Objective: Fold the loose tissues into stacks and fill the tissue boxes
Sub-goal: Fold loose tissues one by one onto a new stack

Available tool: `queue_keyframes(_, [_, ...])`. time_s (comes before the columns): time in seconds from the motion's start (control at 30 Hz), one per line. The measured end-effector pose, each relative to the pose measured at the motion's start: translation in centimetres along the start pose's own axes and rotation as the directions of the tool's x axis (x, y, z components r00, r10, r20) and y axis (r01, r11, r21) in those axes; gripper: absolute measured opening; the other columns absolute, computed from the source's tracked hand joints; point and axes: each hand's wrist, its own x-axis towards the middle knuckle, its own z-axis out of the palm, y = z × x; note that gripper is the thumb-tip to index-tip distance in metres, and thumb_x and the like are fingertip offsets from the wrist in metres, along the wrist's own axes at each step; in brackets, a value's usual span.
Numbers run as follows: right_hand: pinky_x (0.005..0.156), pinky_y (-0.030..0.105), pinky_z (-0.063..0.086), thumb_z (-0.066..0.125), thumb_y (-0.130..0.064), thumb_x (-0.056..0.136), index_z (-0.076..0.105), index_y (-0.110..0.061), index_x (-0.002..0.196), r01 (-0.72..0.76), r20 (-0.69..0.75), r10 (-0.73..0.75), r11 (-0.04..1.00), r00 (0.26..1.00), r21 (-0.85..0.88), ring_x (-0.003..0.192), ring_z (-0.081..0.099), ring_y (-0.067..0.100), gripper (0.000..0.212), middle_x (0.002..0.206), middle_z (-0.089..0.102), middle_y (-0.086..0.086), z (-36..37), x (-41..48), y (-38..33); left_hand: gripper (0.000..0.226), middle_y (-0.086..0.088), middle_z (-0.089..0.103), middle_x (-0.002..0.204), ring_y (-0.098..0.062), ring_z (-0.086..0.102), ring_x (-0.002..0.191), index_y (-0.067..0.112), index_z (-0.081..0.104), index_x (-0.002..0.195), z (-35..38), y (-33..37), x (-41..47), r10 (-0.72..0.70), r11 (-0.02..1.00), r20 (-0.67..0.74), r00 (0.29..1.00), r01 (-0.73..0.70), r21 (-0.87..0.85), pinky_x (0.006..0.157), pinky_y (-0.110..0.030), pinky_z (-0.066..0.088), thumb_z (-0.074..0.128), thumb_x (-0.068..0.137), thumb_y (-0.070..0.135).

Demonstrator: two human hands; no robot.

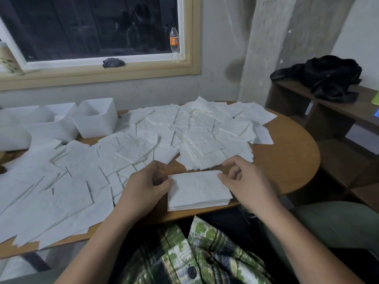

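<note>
Lower centre, at the near edge of the wooden table point(287, 152), sits a squared tissue stack point(198, 191), white and crinkled. The left hand point(148, 184) and right hand point(246, 181) pinch its far corners, with bare wood to its right.
</note>
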Motion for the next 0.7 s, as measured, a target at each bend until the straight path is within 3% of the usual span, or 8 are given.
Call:
queue_keyframes(0.2, [0.072, 0.006, 0.042, 0.084, -0.047, 0.087, 0.069, -0.034, 0.111, -0.030, 0.090, 0.032, 0.999, 0.995, -0.024, 0.087, 0.055, -0.003, 0.031, 0.099, 0.062, -0.013, -1.0, -0.7, -0.4, 0.012, 0.015, 0.067, 0.100, 0.002, 0.063, 0.093, 0.040, 0.072, 0.099, -0.2, 0.5, 1.4, 0.060, 0.993, 0.074, 0.995, -0.067, 0.094, 0.081, -0.027, 0.050, 0.080, 0.091, 0.046])
queue_keyframes(0.37, [0.074, 0.013, 0.043, 0.084, -0.057, 0.081, 0.064, -0.039, 0.129, -0.058, 0.186, 0.076, 0.993, 0.980, -0.099, 0.099, 0.055, -0.005, 0.055, 0.115, 0.058, -0.021, -1.2, -0.9, -0.3, 0.015, 0.018, 0.066, 0.099, 0.013, 0.059, 0.092, 0.049, 0.066, 0.091, -1.0, 2.2, 2.4, 0.039, 0.983, 0.305, 0.952, -0.091, 0.158, 0.071, -0.007, 0.041, 0.081, 0.092, 0.050])
queue_keyframes(0.53, [0.077, 0.015, 0.043, 0.086, -0.059, 0.079, 0.062, -0.038, 0.135, -0.038, 0.210, 0.062, 0.992, 0.976, -0.120, 0.103, 0.053, -0.009, 0.065, 0.119, 0.055, -0.023, -1.0, -1.0, -0.1, 0.029, 0.016, 0.071, 0.105, -0.006, 0.064, 0.097, 0.033, 0.069, 0.105, -1.8, 3.2, 4.1, -0.113, 0.948, 0.464, 0.878, -0.044, 0.315, 0.078, -0.028, 0.047, 0.079, 0.090, 0.056])
queue_keyframes(0.7, [0.081, 0.019, 0.044, 0.086, -0.059, 0.079, 0.062, -0.037, 0.136, -0.036, 0.224, 0.064, 0.991, 0.973, -0.128, 0.106, 0.052, -0.011, 0.066, 0.121, 0.054, -0.024, -1.0, -1.0, 0.0, 0.029, 0.010, 0.069, 0.102, -0.011, 0.061, 0.094, 0.027, 0.068, 0.104, -2.0, 4.2, 4.5, -0.174, 0.941, 0.541, 0.823, -0.022, 0.336, 0.073, -0.031, 0.040, 0.078, 0.092, 0.051])
